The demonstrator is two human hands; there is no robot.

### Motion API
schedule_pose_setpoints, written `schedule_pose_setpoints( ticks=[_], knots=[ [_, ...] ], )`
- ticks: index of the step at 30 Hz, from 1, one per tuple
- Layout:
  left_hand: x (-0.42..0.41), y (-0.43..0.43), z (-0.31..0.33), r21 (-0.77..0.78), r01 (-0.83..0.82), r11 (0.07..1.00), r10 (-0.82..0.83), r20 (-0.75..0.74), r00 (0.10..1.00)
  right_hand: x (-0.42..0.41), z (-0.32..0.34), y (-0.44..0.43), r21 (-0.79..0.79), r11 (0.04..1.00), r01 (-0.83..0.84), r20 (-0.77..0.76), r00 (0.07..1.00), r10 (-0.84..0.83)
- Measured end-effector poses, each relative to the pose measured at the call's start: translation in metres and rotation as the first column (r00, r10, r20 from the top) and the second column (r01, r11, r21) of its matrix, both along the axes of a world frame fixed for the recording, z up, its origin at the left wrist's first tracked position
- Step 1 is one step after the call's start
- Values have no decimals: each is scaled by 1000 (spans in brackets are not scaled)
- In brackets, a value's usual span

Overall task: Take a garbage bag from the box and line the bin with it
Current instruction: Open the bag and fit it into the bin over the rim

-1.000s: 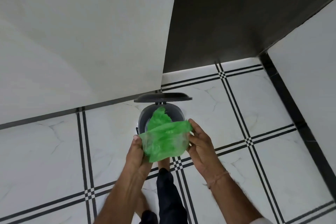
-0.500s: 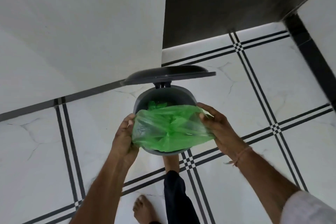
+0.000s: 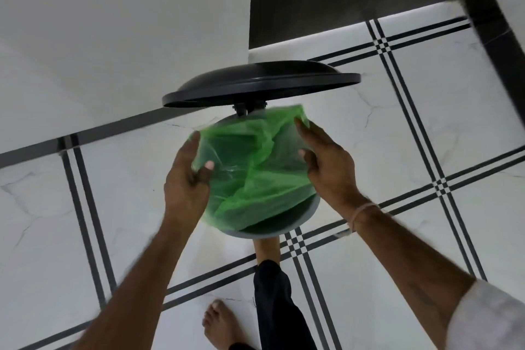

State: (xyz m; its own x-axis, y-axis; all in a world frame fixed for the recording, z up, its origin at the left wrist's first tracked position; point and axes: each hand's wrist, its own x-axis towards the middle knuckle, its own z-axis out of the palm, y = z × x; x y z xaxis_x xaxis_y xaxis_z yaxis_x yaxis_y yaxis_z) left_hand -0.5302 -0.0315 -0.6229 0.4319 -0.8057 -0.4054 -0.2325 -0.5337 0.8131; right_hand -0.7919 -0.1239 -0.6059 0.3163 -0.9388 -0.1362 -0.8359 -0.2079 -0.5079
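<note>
Bag: the green garbage bag (image 3: 255, 176) sits over the mouth of the bin, its middle crumpled down inside. It doesn't cover the near rim, which shows bare.
Left hand: the left hand (image 3: 186, 179) pinches the bag's left edge, thumb on top and fingers underneath.
Right hand: the right hand (image 3: 326, 167) has the bag's right edge between thumb and long fingers. It's a bit blurry, tbh.
Bin: a round grey pedal bin (image 3: 272, 232) with its dark lid (image 3: 261, 84) flipped up.
Foot: a bare foot (image 3: 267, 247) is right at the bin's front edge.
Floor: white tile floor (image 3: 369, 150) with black lines.
</note>
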Motion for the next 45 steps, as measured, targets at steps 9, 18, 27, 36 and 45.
schedule_pose_setpoints(
  ticks=[9, 18, 27, 36, 45],
  knots=[
    [-37, -7, 10, -57, 111, 992, -105, 98, 990, 11, 1, 5, 20, 998, -64, 3, 998, 64],
    [-29, 7, 5, -87, -27, 996, 26, -7, 1000, 0, 0, 17, 68, 996, -58, -27, 998, 60],
    [-7, 16, -5, -6, -17, 1000, 18, 54, 998, -18, -8, -1, 80, 995, 62, 65, 996, -67],
    [21, -30, -26, 133, -55, 990, 39, 119, 992, -27, -26, -43, 345, 898, 272, 167, 924, -344],
    [15, 10, -32, 180, -23, 983, 23, 0, 1000, -52, -46, -3, 569, 758, 318, 261, 805, -534]
  ],
)
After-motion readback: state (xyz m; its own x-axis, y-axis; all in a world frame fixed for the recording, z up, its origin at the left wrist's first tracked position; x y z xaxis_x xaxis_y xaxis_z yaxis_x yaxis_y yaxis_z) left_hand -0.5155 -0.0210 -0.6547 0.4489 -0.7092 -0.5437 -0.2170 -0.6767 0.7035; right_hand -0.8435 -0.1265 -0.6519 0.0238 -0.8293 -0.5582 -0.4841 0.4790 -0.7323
